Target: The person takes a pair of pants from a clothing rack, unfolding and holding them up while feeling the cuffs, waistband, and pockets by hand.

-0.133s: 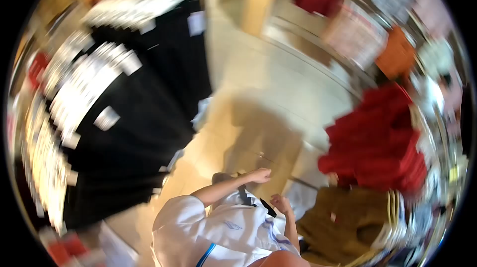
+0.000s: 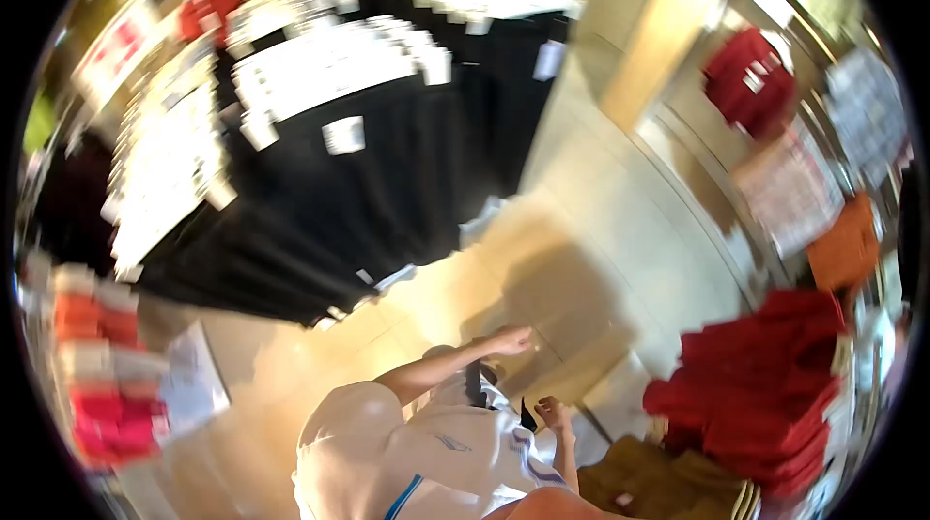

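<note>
My left hand (image 2: 508, 341) is held out in front of the white shirt (image 2: 407, 452), its fingers curled in; whether something small is in it cannot be made out. Lower and to the right, my right hand (image 2: 553, 413) is bent inward beside the shirt, fingers also curled. A dark strap or pouch (image 2: 475, 384) hangs at the waist between the two. Neither hand touches the clothes on the racks. Nearest to the right hand is a brown garment (image 2: 659, 481).
Black trousers (image 2: 358, 200) hang in a long row on the left. Red garments (image 2: 756, 375) hang at the right, with an orange piece (image 2: 843, 244) above them. Folded pink and red clothes (image 2: 111, 423) are stacked lower left. Tiled floor (image 2: 620, 200) runs between.
The view has turned to the left, so the racks have shifted right in the frame and more folded clothes show at lower left. Both hands keep nearly the same pose.
</note>
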`<state>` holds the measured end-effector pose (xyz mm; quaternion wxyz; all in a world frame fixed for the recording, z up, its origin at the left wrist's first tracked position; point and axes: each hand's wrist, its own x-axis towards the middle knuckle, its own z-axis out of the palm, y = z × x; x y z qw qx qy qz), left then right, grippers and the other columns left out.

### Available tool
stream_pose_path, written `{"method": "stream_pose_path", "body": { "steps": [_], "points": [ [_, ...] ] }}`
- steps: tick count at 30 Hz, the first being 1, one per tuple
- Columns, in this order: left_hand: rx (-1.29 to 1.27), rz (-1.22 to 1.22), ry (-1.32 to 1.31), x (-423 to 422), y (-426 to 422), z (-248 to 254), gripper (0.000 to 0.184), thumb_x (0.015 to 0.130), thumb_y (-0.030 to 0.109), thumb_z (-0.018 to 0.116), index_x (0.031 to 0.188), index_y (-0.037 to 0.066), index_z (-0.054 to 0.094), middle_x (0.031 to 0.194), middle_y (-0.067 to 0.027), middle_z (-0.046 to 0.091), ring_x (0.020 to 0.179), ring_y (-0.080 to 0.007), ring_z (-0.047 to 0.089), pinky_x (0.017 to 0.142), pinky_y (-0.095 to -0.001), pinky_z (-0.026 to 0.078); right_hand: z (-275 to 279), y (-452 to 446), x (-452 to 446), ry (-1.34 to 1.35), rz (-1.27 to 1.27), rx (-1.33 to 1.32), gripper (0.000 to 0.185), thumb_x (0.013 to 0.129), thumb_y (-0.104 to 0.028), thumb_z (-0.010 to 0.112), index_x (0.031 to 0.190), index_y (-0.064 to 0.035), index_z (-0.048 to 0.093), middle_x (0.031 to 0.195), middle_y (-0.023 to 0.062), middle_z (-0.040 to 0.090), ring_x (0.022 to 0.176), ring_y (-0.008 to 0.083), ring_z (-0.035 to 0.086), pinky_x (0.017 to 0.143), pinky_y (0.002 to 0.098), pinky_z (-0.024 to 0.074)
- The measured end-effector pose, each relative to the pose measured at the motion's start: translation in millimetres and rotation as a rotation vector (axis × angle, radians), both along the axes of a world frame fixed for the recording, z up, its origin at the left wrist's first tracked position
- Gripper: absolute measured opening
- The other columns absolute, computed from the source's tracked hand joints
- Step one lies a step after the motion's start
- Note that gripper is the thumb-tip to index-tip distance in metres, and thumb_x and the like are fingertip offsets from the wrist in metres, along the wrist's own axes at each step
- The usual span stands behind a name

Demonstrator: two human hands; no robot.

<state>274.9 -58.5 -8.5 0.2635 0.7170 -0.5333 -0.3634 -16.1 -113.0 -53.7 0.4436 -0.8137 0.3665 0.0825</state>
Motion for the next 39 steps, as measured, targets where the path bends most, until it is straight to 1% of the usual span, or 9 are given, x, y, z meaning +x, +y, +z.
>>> {"method": "stream_pose_path", "body": {
  "steps": [6,8,10,17,23,28,31,36,39],
  "points": [
    [-0.075,0.579,-0.116,-8,181,-7,0.025,0.082,0.026,0.059,0.078,0.001,0.057,0.079,-0.0213,0.06,0.074,-0.0379,0.059,0.066,-0.0451,0.047,-5,-2,49,-0.135,0.343,-0.018,0.025,0.079,-0.022,0.069,0.095,-0.0031,0.065,0.082,0.0137,0.069,0.075,0.0269,0.068,0.067,0.0357,0.0535],
    [-0.13,0.652,-0.155,-27,257,-16,0.027,0.087,0.025,0.06,0.073,0.003,0.055,0.065,-0.0142,0.055,0.059,-0.0261,0.059,0.056,-0.039,0.046,-12,23,80,-0.198,0.483,-0.075,0.024,0.08,-0.021,0.068,0.098,-0.0059,0.064,0.085,0.0105,0.07,0.076,0.0258,0.068,0.069,0.0349,0.0536],
    [-0.063,0.851,0.04,-54,319,-18,0.026,0.087,0.021,0.062,0.075,-0.001,0.057,0.065,-0.0103,0.057,0.062,-0.0198,0.064,0.055,-0.0337,0.049,-5,61,105,-0.209,0.601,-0.073,0.024,0.081,-0.021,0.067,0.099,-0.006,0.064,0.086,0.0098,0.07,0.079,0.0246,0.068,0.07,0.0337,0.0532],
    [-0.136,1.45,0.543,-134,427,-19,0.023,0.088,0.021,0.059,0.089,-0.002,0.058,0.077,-0.0121,0.065,0.069,-0.0185,0.064,0.062,-0.0321,0.05,45,196,159,-0.214,0.902,0.301,0.023,0.084,-0.02,0.066,0.101,-0.0051,0.063,0.095,0.0111,0.069,0.085,0.0212,0.067,0.074,0.0314,0.0519],
    [-0.341,1.5,0.563,-110,506,-14,0.02,0.087,0.017,0.059,0.091,-0.002,0.056,0.083,-0.0111,0.065,0.074,-0.0172,0.065,0.065,-0.0311,0.051,58,290,222,-0.272,0.957,0.301,0.023,0.086,-0.015,0.065,0.105,-0.0045,0.061,0.091,0.0086,0.067,0.078,0.014,0.064,0.071,0.0277,0.0516],
    [-0.403,1.476,0.492,-77,616,-1,0.015,0.09,0.014,0.054,0.091,-0.002,0.054,0.087,-0.0112,0.064,0.075,-0.0181,0.064,0.069,-0.0304,0.051,55,419,304,-0.363,0.636,0.735,0.043,0.082,-0.009,0.069,0.12,-0.0043,0.049,0.095,0.0052,0.058,0.079,0.0116,0.059,0.068,0.0257,0.0499],
    [-0.472,1.53,0.454,-49,670,-9,0.017,0.089,0.014,0.055,0.09,-0.003,0.055,0.084,-0.0116,0.065,0.073,-0.0183,0.064,0.067,-0.0309,0.05,93,493,365,-0.815,0.745,0.433,0.046,0.081,-0.006,0.071,0.12,-0.0016,0.047,0.104,0.0081,0.055,0.079,0.0104,0.058,0.07,0.0257,0.0507],
    [-0.501,1.599,0.483,-10,760,14,0.015,0.091,0.012,0.055,0.092,-0.003,0.054,0.087,-0.0105,0.063,0.077,-0.0168,0.063,0.072,-0.0293,0.052,168,583,433,-0.706,0.776,0.271,0.034,0.081,-0.006,0.071,0.11,0.0004,0.055,0.094,0.0074,0.061,0.076,0.0089,0.06,0.066,0.0229,0.0511],
    [-0.46,1.58,0.501,15,792,4,0.014,0.091,0.011,0.055,0.092,-0.003,0.054,0.088,-0.0107,0.063,0.076,-0.0164,0.063,0.071,-0.0289,0.051,162,616,459,-0.702,0.835,0.235,0.023,0.084,-0.008,0.068,0.102,0.001,0.058,0.088,0.0063,0.063,0.075,0.0079,0.06,0.065,0.0235,0.0508]
  ]
}}
